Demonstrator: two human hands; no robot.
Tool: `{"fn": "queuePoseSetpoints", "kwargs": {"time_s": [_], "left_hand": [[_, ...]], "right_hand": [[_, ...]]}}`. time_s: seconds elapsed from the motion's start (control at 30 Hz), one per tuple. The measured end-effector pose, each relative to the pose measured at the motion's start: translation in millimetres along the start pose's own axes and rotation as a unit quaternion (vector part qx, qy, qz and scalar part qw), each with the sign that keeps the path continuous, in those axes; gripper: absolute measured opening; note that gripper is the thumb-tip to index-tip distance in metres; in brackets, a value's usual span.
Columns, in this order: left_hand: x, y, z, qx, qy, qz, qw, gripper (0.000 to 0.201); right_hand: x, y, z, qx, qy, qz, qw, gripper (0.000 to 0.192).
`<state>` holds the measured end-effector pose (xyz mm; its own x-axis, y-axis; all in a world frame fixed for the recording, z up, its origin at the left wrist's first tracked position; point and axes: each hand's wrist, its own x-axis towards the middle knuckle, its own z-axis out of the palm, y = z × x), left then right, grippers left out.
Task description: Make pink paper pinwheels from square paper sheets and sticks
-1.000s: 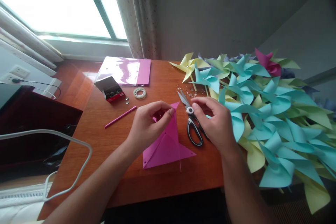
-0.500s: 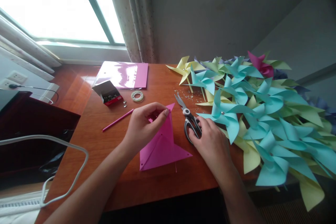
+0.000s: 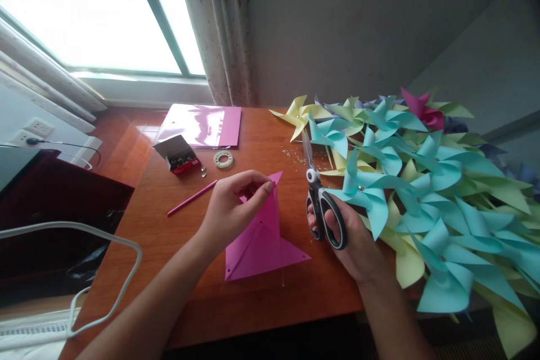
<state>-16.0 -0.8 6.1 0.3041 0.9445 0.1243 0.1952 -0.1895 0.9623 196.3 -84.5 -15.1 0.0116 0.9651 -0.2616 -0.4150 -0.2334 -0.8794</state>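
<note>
A folded pink paper lies on the wooden table, with one flap raised. My left hand pinches that raised flap near its tip. My right hand has its fingers through the black-and-white handles of the scissors and holds them lifted, blades pointing away from me, just right of the pink paper.
A big heap of blue, yellow and green paper pinwheels fills the table's right side. At the back left are a stack of pink sheets, an opened box of pins, a tape roll and a pink straw. A white cable hangs at left.
My right hand went down to the scissors lying on the table, slid its fingers into the handles and lifted them. My left hand kept hold of the pink flap.
</note>
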Motion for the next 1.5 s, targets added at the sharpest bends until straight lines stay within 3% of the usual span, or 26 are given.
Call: {"fn": "queuePoseSetpoints", "kwargs": {"time_s": [0.13,0.3,0.37,0.47,0.7,1.0,1.17,1.5], "left_hand": [[0,0,0.7,0.003,-0.001,-0.002,1.0,0.018],[1,1,1.3,0.003,-0.002,-0.004,1.0,0.019],[1,1,1.2,0.001,-0.001,-0.006,1.0,0.019],[1,2,1.0,-0.004,0.0,-0.007,1.0,0.018],[1,2,1.7,-0.03,-0.002,0.003,1.0,0.016],[0,1,-0.4,-0.041,-0.034,0.026,0.998,0.014],[1,1,-1.7,-0.022,-0.042,0.031,0.998,0.015],[0,-1,-3.2,0.02,-0.053,0.053,0.997,0.016]], "right_hand": [[-2,1,-1,0.049,-0.042,-0.008,0.998,0.044],[-6,0,3,-0.04,0.001,0.021,0.999,0.031],[-7,-1,5,-0.068,0.027,0.016,0.997,0.041],[-8,-1,4,-0.119,0.016,-0.005,0.993,0.057],[-8,1,-2,-0.312,-0.024,-0.1,0.944,0.05],[-6,-7,-3,-0.428,-0.026,-0.169,0.887,0.044],[-7,-10,-6,-0.459,-0.023,-0.184,0.869,0.043],[-10,-11,-10,-0.472,-0.024,-0.198,0.859,0.043]]}}
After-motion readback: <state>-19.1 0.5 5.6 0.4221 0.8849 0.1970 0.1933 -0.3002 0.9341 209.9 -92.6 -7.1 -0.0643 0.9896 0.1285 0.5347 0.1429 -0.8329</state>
